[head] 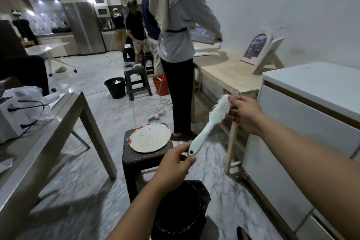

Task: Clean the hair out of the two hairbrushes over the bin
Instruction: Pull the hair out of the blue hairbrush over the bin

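Note:
A pale mint hairbrush [211, 121] with white bristles hangs tilted in the air, head up and to the right. My right hand [246, 116] grips the brush head from the right side, fingers at its tip. My left hand [175, 163] pinches the end of the handle near its dark hole. Below my left forearm stands a black bin [181, 212] lined with a dark bag. I cannot make out hair in the bristles, and I see no second brush.
A dark stool [134, 159] carries a round plate [150, 137] just left of the brush. A grey table [58, 122] stands at left, a white cabinet [303, 122] at right, a wooden bench [229, 76] behind. A person [179, 54] stands close ahead.

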